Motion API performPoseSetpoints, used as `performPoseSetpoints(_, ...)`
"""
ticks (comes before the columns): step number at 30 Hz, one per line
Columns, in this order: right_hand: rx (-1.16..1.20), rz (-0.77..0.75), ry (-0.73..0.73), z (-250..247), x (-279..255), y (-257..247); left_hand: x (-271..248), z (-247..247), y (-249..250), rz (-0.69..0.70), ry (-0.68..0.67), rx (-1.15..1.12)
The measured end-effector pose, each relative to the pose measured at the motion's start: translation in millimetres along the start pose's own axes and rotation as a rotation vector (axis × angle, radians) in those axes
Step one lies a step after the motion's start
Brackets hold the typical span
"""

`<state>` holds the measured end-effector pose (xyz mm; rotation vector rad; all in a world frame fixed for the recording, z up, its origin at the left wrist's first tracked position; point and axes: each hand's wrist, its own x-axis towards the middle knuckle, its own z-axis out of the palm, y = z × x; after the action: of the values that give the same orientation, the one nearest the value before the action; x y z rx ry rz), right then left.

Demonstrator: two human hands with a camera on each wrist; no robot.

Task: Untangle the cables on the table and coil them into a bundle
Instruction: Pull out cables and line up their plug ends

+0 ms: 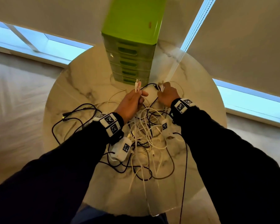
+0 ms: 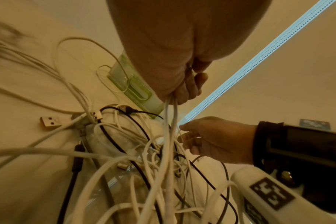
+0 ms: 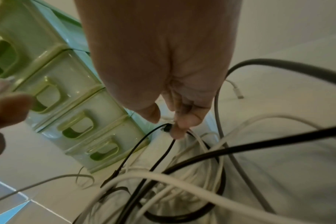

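Your round marble desk (image 1: 87, 75) carries a green drawer tower (image 1: 132, 62) at its far edge. The tangled cables (image 1: 145, 139) lie mid-desk. Your left hand (image 1: 131, 102) has its grip clamped on white cable ends (image 1: 137, 86); your right hand (image 1: 167, 94) pinches a black cable (image 3: 159, 154).

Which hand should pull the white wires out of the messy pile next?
Probably the left hand: it already grips the white cables by their ends. The right hand pinches a black cable.
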<state>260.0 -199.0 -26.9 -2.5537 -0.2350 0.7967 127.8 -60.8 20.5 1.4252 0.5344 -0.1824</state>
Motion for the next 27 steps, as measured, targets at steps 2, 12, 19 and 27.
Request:
performPoseSetpoints(2, -0.012, -0.105, 0.036, -1, -8, 2, -3, -2, -2, 0.001, -0.013, -0.001)
performPoseSetpoints(12, 0.271, -0.609, 0.164, -7, -134, -18, -28, -3, 1, -0.063, -0.067, -0.304)
performPoseSetpoints(19, 0.145, -0.654, 0.179, 8, -178, -32, -85, 0, 2, 0.05, -0.235, -0.229)
performPoseSetpoints(27, 0.115, -0.655, 0.208, 25, -217, -54, -116, -13, 8, 0.099, -0.158, -0.122)
